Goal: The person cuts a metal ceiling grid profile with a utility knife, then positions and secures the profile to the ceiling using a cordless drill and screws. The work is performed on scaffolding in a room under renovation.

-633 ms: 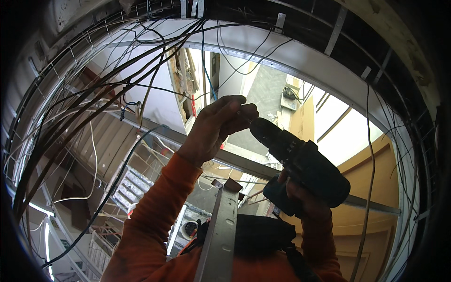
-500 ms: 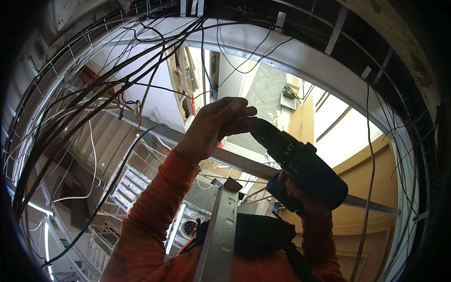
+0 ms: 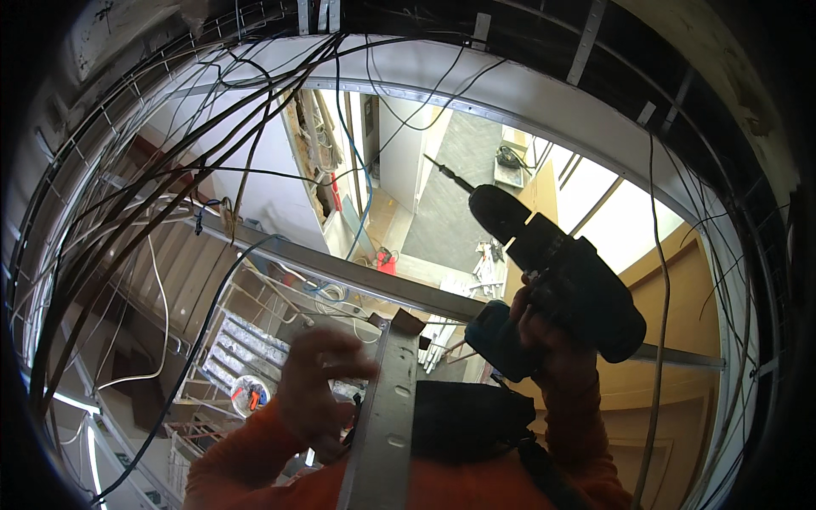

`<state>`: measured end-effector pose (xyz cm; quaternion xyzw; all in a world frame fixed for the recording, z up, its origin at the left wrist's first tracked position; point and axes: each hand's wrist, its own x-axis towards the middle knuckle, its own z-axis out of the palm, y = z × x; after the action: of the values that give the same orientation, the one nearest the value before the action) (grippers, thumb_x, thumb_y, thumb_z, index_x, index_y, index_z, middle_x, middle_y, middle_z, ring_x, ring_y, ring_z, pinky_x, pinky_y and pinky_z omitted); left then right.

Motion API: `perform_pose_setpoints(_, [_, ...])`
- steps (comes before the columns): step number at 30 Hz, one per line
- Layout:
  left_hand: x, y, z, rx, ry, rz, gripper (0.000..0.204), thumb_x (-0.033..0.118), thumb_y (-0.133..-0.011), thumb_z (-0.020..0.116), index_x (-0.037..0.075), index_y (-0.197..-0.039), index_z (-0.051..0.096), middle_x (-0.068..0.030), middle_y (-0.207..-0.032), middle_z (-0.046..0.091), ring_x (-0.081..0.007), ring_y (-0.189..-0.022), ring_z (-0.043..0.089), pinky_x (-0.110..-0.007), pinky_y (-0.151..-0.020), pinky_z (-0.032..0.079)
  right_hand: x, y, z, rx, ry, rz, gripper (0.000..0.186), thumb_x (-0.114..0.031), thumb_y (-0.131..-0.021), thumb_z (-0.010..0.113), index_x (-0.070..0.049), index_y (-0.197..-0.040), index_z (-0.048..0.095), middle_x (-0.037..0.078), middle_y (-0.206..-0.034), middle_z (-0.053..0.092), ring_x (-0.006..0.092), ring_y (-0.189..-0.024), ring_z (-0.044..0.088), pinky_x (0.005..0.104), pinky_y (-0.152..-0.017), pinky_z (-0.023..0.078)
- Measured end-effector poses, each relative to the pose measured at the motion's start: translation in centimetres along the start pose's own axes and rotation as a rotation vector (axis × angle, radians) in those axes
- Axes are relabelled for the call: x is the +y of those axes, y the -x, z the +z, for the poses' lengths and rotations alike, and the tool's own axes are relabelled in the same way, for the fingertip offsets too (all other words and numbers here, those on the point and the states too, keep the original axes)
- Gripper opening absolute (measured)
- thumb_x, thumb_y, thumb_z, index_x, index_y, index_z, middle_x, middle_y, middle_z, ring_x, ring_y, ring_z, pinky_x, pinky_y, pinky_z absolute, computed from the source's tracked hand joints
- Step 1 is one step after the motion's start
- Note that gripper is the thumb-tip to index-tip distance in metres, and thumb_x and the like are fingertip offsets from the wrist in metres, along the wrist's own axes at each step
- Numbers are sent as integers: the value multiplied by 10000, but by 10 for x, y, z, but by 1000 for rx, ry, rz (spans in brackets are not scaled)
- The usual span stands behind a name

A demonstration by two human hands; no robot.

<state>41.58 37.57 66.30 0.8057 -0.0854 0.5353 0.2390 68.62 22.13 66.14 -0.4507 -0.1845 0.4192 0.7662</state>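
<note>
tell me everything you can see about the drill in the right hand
The cordless drill has a black body and a teal grip and base, apparently plastic. A thin dark bit sticks out of its chuck, pointing up and left toward the ceiling track; the bit tip touches nothing. The right hand wraps the grip from below, holding the tool tilted. It sits right of the upright metal stud, which the blurred left hand is beside. Whether it is spinning cannot be told.

black drill (image 3: pixel 557 276), bit tilted up-left
</note>
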Motion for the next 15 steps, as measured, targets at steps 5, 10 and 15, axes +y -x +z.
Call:
perform_pose_setpoints(5, [12, 15, 10, -264, 194, -66, 228, 224, -914, 707, 146, -1116, 636, -197, -1186, 670, -407, -1057, 671, -533, -892, 564, -6, 4, 21, -120, 176, -215, 507, -81, -836, 667, 75, -1297, 529, 159, -989, 630, 111, -684, 564, 219, -626, 463])
perform_pose_setpoints(10, [9, -4, 25, -169, 358, 177, 122, 122, -866, 711, 49, -943, 651, -199, -979, 664, -350, -875, 706, -466, -749, 602, 2, 10, 30, -76, 177, -203, 510, -77, -830, 665, 75, -1297, 531, 147, -970, 632, 111, -680, 561, 221, -619, 457])
perform_pose_setpoints(15, [-1, -12, -2, 47, 335, 110, 266, 156, -888, 697, 68, -1096, 556, -177, -992, 621, -302, -771, 670, -411, -622, 572, -3, -12, 13, -252, 335, -140, 367, -71, -841, 657, 41, -1179, 570, 128, -931, 624, 93, -658, 549, 219, -588, 449])
